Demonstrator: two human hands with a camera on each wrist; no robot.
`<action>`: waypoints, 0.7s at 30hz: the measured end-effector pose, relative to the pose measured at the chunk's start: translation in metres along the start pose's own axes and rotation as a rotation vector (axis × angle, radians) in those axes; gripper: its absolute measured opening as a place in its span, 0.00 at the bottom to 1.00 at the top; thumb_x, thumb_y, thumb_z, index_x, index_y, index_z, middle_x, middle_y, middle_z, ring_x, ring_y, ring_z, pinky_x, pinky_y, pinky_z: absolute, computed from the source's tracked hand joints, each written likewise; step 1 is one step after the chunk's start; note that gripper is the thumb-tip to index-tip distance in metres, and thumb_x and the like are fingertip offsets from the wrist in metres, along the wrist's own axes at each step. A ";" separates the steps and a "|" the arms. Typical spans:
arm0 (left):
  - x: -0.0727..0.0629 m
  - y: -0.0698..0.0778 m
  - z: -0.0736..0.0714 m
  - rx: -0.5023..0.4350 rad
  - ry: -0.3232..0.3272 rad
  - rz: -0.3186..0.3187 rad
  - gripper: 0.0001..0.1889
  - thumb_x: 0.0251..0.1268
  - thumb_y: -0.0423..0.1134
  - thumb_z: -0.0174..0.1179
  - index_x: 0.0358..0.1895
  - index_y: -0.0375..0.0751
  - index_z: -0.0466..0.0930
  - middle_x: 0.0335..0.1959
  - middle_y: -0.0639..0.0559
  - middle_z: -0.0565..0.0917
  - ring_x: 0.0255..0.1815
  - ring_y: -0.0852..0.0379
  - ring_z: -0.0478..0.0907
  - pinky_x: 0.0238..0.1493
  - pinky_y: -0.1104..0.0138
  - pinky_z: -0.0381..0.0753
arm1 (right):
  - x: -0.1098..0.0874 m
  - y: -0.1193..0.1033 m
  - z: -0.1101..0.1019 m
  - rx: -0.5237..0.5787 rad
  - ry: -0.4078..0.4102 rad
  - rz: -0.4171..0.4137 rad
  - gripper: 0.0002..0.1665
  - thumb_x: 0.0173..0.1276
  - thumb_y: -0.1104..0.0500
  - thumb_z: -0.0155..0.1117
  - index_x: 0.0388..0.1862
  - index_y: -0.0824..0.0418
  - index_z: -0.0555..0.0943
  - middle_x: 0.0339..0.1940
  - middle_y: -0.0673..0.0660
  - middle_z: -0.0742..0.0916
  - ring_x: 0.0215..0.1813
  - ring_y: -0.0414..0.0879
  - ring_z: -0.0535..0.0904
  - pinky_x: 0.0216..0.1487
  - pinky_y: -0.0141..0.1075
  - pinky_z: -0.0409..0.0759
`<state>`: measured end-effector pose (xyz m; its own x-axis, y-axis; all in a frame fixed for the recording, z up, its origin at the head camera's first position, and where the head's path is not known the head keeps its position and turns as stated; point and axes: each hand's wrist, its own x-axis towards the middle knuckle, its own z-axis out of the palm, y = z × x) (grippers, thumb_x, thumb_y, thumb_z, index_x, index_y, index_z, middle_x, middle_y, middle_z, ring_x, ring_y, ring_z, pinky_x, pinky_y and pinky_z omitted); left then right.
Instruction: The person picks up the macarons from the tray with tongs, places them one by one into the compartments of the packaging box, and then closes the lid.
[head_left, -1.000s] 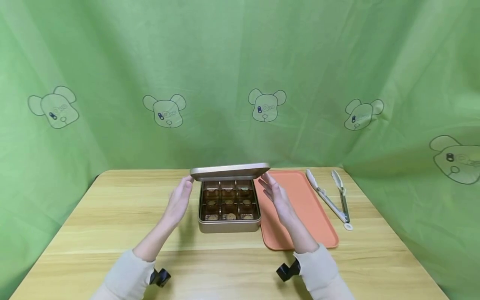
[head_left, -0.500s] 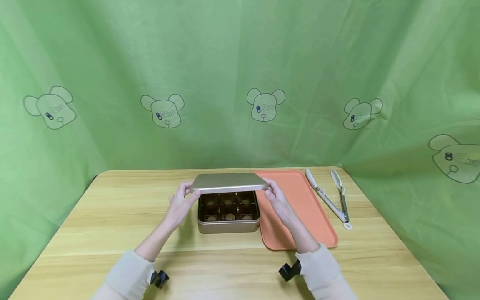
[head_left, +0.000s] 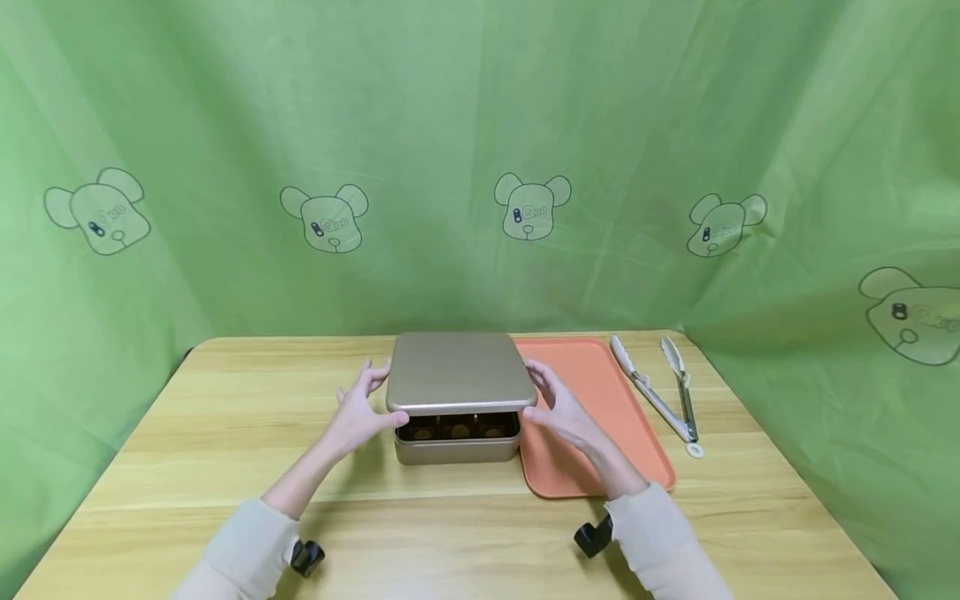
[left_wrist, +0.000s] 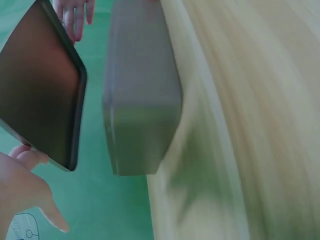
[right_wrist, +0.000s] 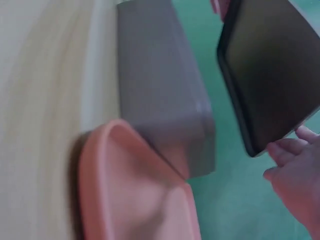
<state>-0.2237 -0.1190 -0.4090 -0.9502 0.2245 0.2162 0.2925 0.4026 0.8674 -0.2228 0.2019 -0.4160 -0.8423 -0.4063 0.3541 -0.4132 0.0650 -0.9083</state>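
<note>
A bronze-coloured metal lid (head_left: 461, 367) hangs tilted over the matching rectangular tin (head_left: 457, 452), its underside dark in the left wrist view. My left hand (head_left: 358, 419) holds the lid's left side, thumb near the front corner. On the opposite side my right hand (head_left: 564, 414) grips the lid, fingers along its edge. Both wrist views show a gap between lid and tin. Through the front opening, a brown divided insert with small round pieces (head_left: 460, 432) shows; the lid hides the rest of the inside.
An orange tray (head_left: 600, 417) lies right beside the tin. Spread metal tongs with white tips (head_left: 660, 408) lie at the tray's right. The wooden table (head_left: 247, 433) is backed by a green curtain (head_left: 427, 275) printed with bear heads.
The lid has tipped from showing its front edge to showing its top, and has come forward over the tin, covering most of the insert. Both hands moved with it.
</note>
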 end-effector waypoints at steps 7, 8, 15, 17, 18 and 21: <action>-0.001 -0.013 -0.001 0.045 -0.048 0.037 0.48 0.38 0.43 0.73 0.66 0.38 0.55 0.66 0.40 0.61 0.72 0.44 0.31 0.59 0.41 0.15 | -0.002 0.008 -0.004 -0.089 -0.082 0.041 0.60 0.57 0.51 0.67 0.71 0.71 0.36 0.72 0.69 0.46 0.72 0.62 0.39 0.67 0.55 0.34; -0.001 -0.015 -0.001 0.056 -0.056 0.048 0.50 0.37 0.44 0.73 0.67 0.39 0.54 0.66 0.40 0.60 0.72 0.43 0.31 0.58 0.40 0.15 | -0.003 0.009 -0.004 -0.120 -0.091 0.055 0.59 0.57 0.54 0.67 0.71 0.70 0.36 0.72 0.69 0.46 0.72 0.61 0.39 0.67 0.55 0.34; -0.002 -0.022 -0.002 0.196 -0.106 0.064 0.51 0.35 0.51 0.73 0.69 0.47 0.56 0.70 0.36 0.49 0.71 0.36 0.32 0.56 0.37 0.16 | -0.006 0.017 -0.006 -0.245 -0.152 0.131 0.54 0.56 0.66 0.65 0.73 0.63 0.41 0.74 0.63 0.48 0.73 0.58 0.37 0.67 0.59 0.36; -0.002 -0.024 -0.001 0.212 -0.117 0.066 0.50 0.35 0.50 0.73 0.68 0.47 0.58 0.71 0.37 0.48 0.70 0.35 0.32 0.56 0.36 0.16 | -0.006 0.019 -0.006 -0.261 -0.164 0.131 0.53 0.56 0.66 0.65 0.73 0.62 0.44 0.74 0.62 0.48 0.73 0.58 0.37 0.66 0.59 0.36; -0.002 -0.025 -0.001 0.215 -0.119 0.071 0.50 0.35 0.49 0.73 0.68 0.47 0.58 0.71 0.39 0.49 0.70 0.35 0.32 0.56 0.36 0.16 | -0.006 0.019 -0.006 -0.276 -0.167 0.127 0.52 0.56 0.67 0.65 0.73 0.62 0.45 0.74 0.63 0.48 0.73 0.59 0.37 0.66 0.59 0.37; -0.002 -0.030 0.001 0.221 -0.125 0.084 0.48 0.36 0.45 0.74 0.68 0.46 0.59 0.71 0.43 0.53 0.71 0.36 0.32 0.55 0.36 0.16 | -0.007 0.012 -0.003 -0.324 -0.179 0.121 0.51 0.55 0.67 0.65 0.72 0.66 0.47 0.73 0.67 0.48 0.72 0.62 0.39 0.66 0.60 0.39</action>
<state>-0.2304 -0.1306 -0.4365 -0.9049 0.3675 0.2147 0.3995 0.5591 0.7265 -0.2232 0.2079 -0.4285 -0.8300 -0.5286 0.1781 -0.4264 0.3955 -0.8135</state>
